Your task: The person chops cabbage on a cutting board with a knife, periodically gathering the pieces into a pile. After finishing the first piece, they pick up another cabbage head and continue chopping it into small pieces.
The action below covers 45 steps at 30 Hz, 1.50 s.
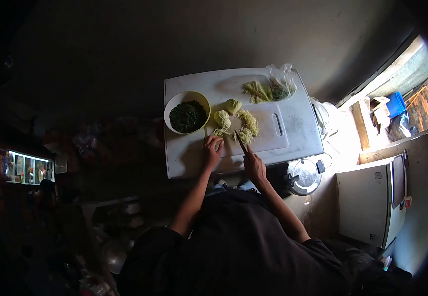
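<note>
While chopped dark greens (188, 117) are held in a bowl (207, 106) on the table (303, 133), the left hand (213, 146) is placed at the near-left part of the cutting board (273, 141), fingers bent by pale strands (220, 131); whether anything is gripped cannot be told. Two cabbage pieces (222, 118) are set beyond it. The knife (241, 142) is clasped in the right hand's (254, 165) closed fingers, its tip by shredded cabbage (247, 123). Leaves (257, 92) and a plastic bag (284, 81) are seen beyond.

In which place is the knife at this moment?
In the head view, the knife is in the person's right hand, its blade over the white cutting board, next to the pale shredded vegetable.
</note>
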Available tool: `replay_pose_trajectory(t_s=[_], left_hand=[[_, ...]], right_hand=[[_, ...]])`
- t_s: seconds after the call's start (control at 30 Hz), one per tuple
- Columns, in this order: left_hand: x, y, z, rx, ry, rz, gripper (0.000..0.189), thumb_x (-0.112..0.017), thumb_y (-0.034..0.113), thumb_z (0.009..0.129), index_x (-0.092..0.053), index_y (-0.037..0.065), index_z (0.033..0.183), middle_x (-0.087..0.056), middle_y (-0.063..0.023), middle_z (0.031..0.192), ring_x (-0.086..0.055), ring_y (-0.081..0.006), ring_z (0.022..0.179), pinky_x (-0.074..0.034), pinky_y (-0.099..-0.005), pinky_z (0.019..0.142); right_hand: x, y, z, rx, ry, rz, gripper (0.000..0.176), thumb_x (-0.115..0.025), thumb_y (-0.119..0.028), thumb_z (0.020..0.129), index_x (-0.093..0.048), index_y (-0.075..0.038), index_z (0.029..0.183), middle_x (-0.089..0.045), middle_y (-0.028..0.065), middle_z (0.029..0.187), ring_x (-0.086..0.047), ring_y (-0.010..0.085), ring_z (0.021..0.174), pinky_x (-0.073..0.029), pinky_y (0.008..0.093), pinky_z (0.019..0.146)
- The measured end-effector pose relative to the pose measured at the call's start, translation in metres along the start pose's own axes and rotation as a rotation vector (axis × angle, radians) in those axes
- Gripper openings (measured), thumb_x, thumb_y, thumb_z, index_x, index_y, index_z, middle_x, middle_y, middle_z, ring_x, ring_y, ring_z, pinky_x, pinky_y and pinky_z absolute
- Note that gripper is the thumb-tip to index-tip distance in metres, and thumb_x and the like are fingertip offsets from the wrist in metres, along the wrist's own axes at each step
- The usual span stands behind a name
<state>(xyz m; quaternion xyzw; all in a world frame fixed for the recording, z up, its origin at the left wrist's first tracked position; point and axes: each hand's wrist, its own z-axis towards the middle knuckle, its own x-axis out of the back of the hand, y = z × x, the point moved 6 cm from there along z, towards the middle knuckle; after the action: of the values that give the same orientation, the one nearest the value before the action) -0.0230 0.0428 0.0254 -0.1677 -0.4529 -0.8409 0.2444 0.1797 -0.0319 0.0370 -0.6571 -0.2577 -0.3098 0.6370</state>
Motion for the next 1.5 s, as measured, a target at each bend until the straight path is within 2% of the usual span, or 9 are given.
replay_pose_trajectory(t_s=[0.03,0.1,0.2,0.37,0.5,0.73,0.8,1.47,1.5], left_hand=[[0.0,-0.001,0.0,0.0,0.004,-0.002,0.013,-0.07,0.013,0.091,-0.069,0.003,0.098,-0.064,-0.0143,0.099,-0.063,-0.0351,0.098,-0.051,-0.0426,0.085],[-0.002,-0.003,-0.001,0.01,-0.008,-0.008,0.013,-0.07,0.013,0.091,-0.068,0.002,0.098,-0.064,-0.0143,0.1,-0.062,-0.0356,0.098,-0.051,-0.0422,0.084],[-0.005,-0.007,-0.003,0.027,-0.029,-0.021,0.014,-0.07,0.013,0.091,-0.068,0.002,0.099,-0.064,-0.0146,0.101,-0.062,-0.0353,0.099,-0.051,-0.0419,0.084],[-0.004,-0.013,-0.004,0.054,0.0,-0.065,0.016,-0.071,0.016,0.09,-0.068,0.004,0.102,-0.064,-0.012,0.101,-0.062,-0.0342,0.098,-0.05,-0.0432,0.086],[0.002,-0.005,0.003,0.084,0.041,-0.017,0.022,-0.071,0.016,0.09,-0.066,0.004,0.108,-0.063,-0.0136,0.107,-0.061,-0.035,0.102,-0.05,-0.0443,0.088],[-0.001,-0.009,0.02,0.219,0.085,0.202,0.035,-0.074,0.016,0.087,-0.065,0.0,0.117,-0.063,-0.0173,0.118,-0.058,-0.0369,0.114,-0.046,-0.0456,0.1],[-0.007,-0.01,0.024,0.232,-0.053,0.31,0.041,-0.077,0.019,0.085,-0.064,0.002,0.121,-0.064,-0.0147,0.115,-0.057,-0.0364,0.113,-0.048,-0.045,0.097],[-0.011,-0.006,0.046,0.142,-0.271,0.123,0.019,-0.073,0.008,0.085,-0.072,0.002,0.103,-0.069,-0.0107,0.103,-0.065,-0.0316,0.099,-0.052,-0.0406,0.086],[-0.012,-0.008,0.045,0.149,-0.276,0.113,0.018,-0.073,0.008,0.085,-0.072,0.002,0.102,-0.069,-0.0106,0.102,-0.065,-0.0313,0.099,-0.052,-0.0407,0.086]], right_hand=[[0.001,0.004,0.002,0.003,0.001,-0.003,0.05,-0.054,-0.021,0.099,-0.046,-0.018,0.148,-0.067,0.0271,0.093,-0.067,0.0478,0.084,-0.051,0.0573,0.073],[0.016,0.012,0.007,0.067,0.15,0.061,0.032,-0.06,-0.019,0.096,-0.061,-0.006,0.125,-0.065,0.0279,0.098,-0.065,0.047,0.09,-0.05,0.0563,0.074],[0.031,0.03,0.012,0.017,0.238,0.102,0.019,-0.062,-0.018,0.095,-0.063,-0.003,0.107,-0.065,0.0268,0.096,-0.064,0.0469,0.088,-0.049,0.0564,0.074],[0.049,0.049,0.029,-0.111,0.294,-0.027,0.022,-0.073,-0.029,0.09,-0.071,-0.007,0.096,-0.064,0.0149,0.092,-0.064,0.0379,0.086,-0.05,0.0484,0.073],[0.06,0.063,0.049,-0.077,0.336,-0.134,0.021,-0.073,-0.028,0.09,-0.071,-0.01,0.101,-0.064,0.0116,0.089,-0.06,0.032,0.09,-0.047,0.0445,0.077],[0.056,0.086,0.077,0.062,0.31,-0.157,0.024,-0.071,-0.024,0.088,-0.062,-0.007,0.101,-0.064,0.0124,0.095,-0.059,0.0361,0.092,-0.045,0.0472,0.08],[0.052,0.087,0.076,0.082,0.319,-0.19,0.02,-0.071,-0.021,0.087,-0.062,-0.008,0.1,-0.064,0.0126,0.094,-0.059,0.0357,0.09,-0.045,0.0465,0.079],[0.063,0.072,0.084,0.102,0.312,-0.051,0.022,-0.072,-0.021,0.089,-0.063,-0.007,0.103,-0.063,0.0121,0.094,-0.059,0.034,0.09,-0.046,0.0459,0.078],[0.059,0.061,0.087,0.193,0.277,-0.081,0.021,-0.071,-0.02,0.088,-0.063,-0.007,0.103,-0.063,0.0123,0.095,-0.059,0.034,0.091,-0.046,0.0458,0.079]])
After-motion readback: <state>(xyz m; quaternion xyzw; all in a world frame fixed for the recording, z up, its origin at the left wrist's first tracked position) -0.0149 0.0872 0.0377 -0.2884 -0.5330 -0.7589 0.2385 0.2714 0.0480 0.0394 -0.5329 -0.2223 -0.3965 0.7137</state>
